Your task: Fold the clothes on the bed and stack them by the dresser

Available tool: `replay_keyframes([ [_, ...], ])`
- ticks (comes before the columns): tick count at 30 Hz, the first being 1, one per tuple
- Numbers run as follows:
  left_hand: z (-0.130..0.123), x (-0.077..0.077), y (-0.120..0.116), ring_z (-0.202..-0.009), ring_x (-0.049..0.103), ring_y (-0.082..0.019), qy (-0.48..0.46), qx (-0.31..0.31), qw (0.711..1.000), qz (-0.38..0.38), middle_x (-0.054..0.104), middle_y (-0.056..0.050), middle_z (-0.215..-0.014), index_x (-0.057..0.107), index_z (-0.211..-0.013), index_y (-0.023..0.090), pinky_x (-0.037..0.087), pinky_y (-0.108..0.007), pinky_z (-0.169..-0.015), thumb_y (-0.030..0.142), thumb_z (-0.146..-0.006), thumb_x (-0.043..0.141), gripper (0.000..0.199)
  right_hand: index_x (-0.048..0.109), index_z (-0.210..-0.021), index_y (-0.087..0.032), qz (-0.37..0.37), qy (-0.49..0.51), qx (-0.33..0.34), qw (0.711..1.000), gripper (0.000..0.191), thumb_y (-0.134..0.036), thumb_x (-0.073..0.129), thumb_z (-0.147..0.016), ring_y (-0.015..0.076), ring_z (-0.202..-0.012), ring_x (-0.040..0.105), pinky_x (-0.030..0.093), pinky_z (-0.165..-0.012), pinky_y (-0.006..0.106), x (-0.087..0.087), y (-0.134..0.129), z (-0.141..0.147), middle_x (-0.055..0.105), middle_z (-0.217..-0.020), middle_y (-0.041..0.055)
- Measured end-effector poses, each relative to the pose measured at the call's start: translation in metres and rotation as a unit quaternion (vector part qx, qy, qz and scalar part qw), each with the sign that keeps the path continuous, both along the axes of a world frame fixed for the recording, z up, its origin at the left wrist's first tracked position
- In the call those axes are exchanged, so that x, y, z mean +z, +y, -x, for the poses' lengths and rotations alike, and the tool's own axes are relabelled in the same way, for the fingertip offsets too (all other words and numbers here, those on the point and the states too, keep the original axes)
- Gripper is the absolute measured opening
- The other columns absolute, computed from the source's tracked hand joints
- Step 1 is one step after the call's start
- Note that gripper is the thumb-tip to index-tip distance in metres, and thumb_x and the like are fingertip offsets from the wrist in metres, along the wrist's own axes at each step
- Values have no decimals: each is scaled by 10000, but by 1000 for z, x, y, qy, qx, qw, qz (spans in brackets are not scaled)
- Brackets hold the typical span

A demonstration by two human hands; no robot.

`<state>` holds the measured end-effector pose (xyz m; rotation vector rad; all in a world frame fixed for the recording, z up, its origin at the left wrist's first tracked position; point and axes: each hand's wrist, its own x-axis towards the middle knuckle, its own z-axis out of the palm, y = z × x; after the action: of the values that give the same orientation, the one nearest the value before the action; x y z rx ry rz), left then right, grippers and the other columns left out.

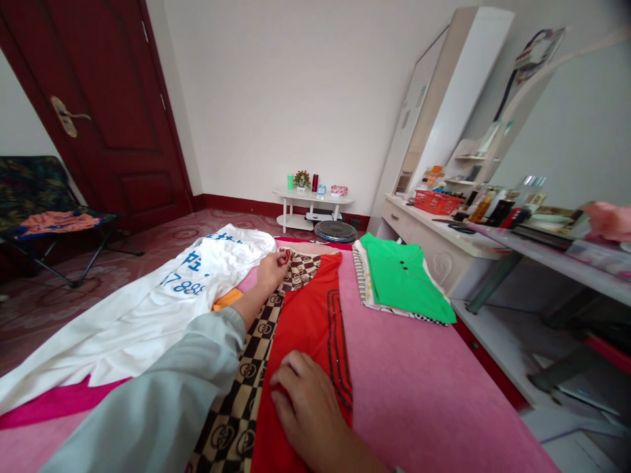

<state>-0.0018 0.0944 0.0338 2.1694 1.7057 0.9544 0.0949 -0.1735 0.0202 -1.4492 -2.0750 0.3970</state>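
A red garment [300, 315] with a brown-and-beige patterned part [256, 355] lies lengthwise on the pink bed cover [394, 381]. At its far end my left hand [273, 269] pinches a bit of the garment's edge, fingers closed. My right hand [308, 407] rests on the red cloth nearer to me, its fingers slightly bent and apart, holding nothing. To the left lies a white garment [148, 309] with blue writing, partly over an orange cloth [227, 299]. A folded green shirt [407, 276] tops a stack of clothes at the right.
Beyond the bed stand a small white table [296, 195] and a round dark object [336, 230]. A dresser [419, 226] with a red basket [438, 202] is on the right. A folding chair [44, 197] stands left, near the red door [113, 98].
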Motion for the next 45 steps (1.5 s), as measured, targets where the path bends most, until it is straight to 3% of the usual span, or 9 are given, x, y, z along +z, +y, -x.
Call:
replay_keyframes([
  [4,1,9,-30,-1024,550,-212,95,-208,967,-116,628,-44,-1040,711,-951,242,410,-340,-940,81,-716,500,355,564,-882,-227,-6,-1,1,1000,104,-133,558,-838,147,-896,496,390,-790,259,-1,-1,1,542,-949,-7],
  [7,9,7,-52,-1152,484,-249,168,-285,934,-136,570,-48,-1208,701,-935,242,348,-402,-1023,48,-671,513,378,562,-876,-226,-6,2,0,1000,100,-133,558,-839,147,-896,497,389,-787,259,-1,0,1,540,-948,-8],
  [11,25,-3,-60,-1140,518,-230,164,-297,933,-119,577,-64,-1243,580,-1203,242,373,-384,-1018,128,-754,519,467,573,-881,-229,-5,8,3,1000,117,-123,562,-830,147,-898,498,389,-789,256,-1,0,1,541,-950,-6],
  [17,61,-3,-71,-1102,564,-181,149,-330,930,-61,624,-32,-1199,660,-1102,260,395,-303,-997,111,-808,441,396,593,-886,-225,-4,27,4,1000,133,-115,580,-811,143,-896,506,384,-799,259,-2,1,-2,550,-942,-5],
  [25,134,-4,-142,-1177,530,-180,126,-371,920,10,573,-1,-1291,644,-1147,344,393,-319,-1013,81,-788,445,487,647,-855,-192,36,120,61,990,215,-40,525,-762,127,-850,567,423,-784,247,6,11,-11,607,-906,10],
  [29,157,9,-179,-1211,505,-195,116,-405,905,61,547,17,-1327,633,-1158,390,397,-351,-1019,97,-812,457,487,658,-882,-195,46,112,113,986,402,46,378,-725,122,-901,596,443,-832,257,23,5,-38,649,-938,22],
  [36,164,37,-229,-1174,522,-237,123,-492,861,31,575,-42,-1282,678,-1067,322,414,-349,-1002,220,-830,585,274,569,-1248,-279,67,-101,192,974,483,-145,534,-785,219,-1298,408,355,-1047,401,56,-57,-104,478,-1387,76],
  [40,153,37,-241,-1103,558,-213,92,-520,849,12,618,-67,-1188,684,-941,270,415,-324,-983,251,-906,475,213,570,-1255,-320,94,-120,192,970,438,-342,601,-819,251,-1370,298,305,-1090,440,54,-79,-96,389,-1460,54],
  [45,151,32,-250,-1106,543,-209,72,-492,867,23,618,-84,-1166,613,-984,220,412,-306,-968,263,-931,414,211,645,-1143,-286,77,-91,159,980,295,-365,498,-900,230,-1274,455,307,-1088,429,35,-79,-77,561,-1316,71],
])
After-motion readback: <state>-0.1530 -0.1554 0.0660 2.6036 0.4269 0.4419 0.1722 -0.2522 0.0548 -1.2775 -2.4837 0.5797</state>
